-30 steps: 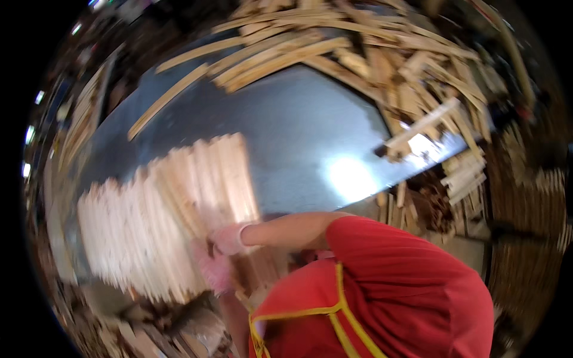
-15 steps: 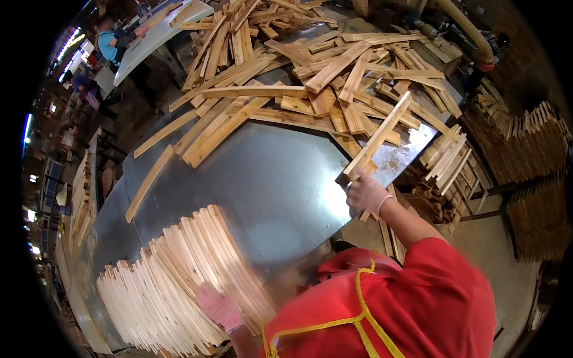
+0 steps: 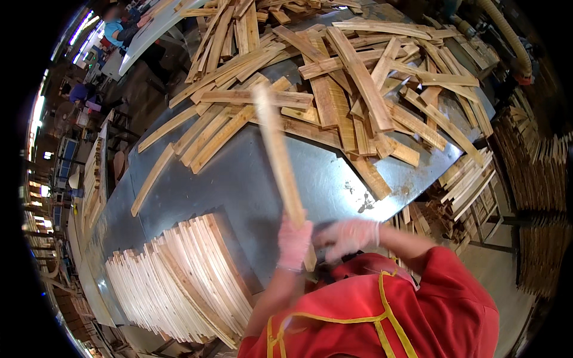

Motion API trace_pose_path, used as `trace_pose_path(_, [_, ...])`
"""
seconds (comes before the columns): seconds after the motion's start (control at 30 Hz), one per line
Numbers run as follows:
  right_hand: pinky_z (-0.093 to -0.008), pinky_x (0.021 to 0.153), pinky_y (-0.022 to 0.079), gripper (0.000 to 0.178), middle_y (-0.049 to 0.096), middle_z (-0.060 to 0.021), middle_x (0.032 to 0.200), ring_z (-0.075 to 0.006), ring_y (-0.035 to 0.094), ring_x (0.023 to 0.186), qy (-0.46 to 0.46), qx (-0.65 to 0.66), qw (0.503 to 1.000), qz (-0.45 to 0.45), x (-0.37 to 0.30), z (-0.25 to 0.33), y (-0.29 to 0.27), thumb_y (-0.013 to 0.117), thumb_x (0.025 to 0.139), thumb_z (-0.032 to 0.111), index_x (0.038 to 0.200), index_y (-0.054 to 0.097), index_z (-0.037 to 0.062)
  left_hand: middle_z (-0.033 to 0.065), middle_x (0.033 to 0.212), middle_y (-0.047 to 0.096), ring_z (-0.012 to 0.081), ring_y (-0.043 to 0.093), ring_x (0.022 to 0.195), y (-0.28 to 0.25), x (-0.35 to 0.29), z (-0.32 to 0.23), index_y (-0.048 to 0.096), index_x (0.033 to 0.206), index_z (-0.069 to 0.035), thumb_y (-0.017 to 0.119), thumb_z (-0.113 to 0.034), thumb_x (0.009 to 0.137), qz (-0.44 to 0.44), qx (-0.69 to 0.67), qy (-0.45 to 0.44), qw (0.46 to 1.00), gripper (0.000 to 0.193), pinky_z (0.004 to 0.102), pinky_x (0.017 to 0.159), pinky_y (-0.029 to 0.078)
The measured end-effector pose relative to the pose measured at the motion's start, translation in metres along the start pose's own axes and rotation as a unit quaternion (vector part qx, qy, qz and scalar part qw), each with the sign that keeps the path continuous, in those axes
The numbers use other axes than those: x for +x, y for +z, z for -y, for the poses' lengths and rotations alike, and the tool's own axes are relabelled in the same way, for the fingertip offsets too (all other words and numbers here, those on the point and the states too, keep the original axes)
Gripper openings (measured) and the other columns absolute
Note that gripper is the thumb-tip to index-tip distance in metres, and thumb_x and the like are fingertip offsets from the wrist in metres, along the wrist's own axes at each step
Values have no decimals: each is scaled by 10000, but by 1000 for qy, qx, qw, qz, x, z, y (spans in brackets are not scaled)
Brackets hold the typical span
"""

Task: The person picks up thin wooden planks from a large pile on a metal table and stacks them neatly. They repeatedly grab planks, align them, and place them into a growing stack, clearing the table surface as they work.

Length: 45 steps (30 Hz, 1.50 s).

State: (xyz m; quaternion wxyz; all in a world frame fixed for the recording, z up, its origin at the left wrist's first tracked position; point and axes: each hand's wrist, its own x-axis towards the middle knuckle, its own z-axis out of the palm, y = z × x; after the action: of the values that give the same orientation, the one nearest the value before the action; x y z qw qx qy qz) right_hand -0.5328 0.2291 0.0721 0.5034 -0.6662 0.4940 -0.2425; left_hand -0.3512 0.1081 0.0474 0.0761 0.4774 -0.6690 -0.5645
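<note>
A long wooden strip [image 3: 278, 161], blurred by motion, stands tilted over the metal table, its far end toward the loose pile. My left hand [image 3: 295, 243], in a light pinkish glove, is closed round the strip near its lower end. Just to the right, my right hand [image 3: 351, 237], also gloved, is smeared by motion close to the left one; its fingers cannot be made out clearly. Left of my hands, a row of wooden strips [image 3: 179, 277] lies side by side on the table.
A jumbled pile of wooden boards [image 3: 340, 113] covers the far part of the metal table [image 3: 197, 191]. Stacked wood [image 3: 543, 179] stands at the right, past a rack of strips [image 3: 471, 185]. Another person [image 3: 113, 33] works at a pale table at the far left.
The strip that my right hand held at the right is now upright in my left hand. My left hand has left the row and moved right; my right hand has come in toward it.
</note>
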Motion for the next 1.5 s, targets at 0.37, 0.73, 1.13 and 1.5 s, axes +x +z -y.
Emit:
trace_pose_path(0.37, [-468, 1030, 537, 860, 652, -256, 1382, -383, 659, 1224, 505, -220, 690, -470, -67, -115, -321, 830, 794, 423, 1490, 527, 21, 182, 1551, 466, 388, 407, 1471, -111, -98, 132, 450, 1551, -43, 717, -216, 805, -291, 512, -45, 807, 811, 530, 1215, 329])
trace_pose_path(0.73, [-352, 921, 587, 939, 679, -175, 1331, -247, 677, 1085, 226, 232, 858, -399, 24, -27, -18, 864, 855, 262, 1635, 396, 30, 211, 1626, 437, 426, 401, 1497, -130, -129, 91, 446, 1574, -34, 719, -403, 918, -202, 360, -16, 911, 800, 561, 1245, 316])
trace_pose_path(1.13, [-416, 1004, 547, 768, 735, -254, 1210, -372, 701, 1128, 67, -102, 952, 280, 213, 48, 148, 732, 848, 582, 1384, 659, 37, 159, 1554, 454, 373, 392, 1479, -145, -87, 153, 473, 1528, -57, 800, -343, 801, -244, 450, 24, 859, 847, 528, 1237, 309])
trace_pose_path(1.5, [-452, 1143, 466, 515, 605, -210, 1434, -371, 565, 1355, 316, -440, 782, -307, 185, -54, -253, 683, 925, 290, 1382, 638, 56, 185, 1482, 525, 414, 467, 1406, -123, -76, 93, 545, 1449, -47, 748, -233, 845, -225, 515, 74, 824, 664, 557, 1185, 360])
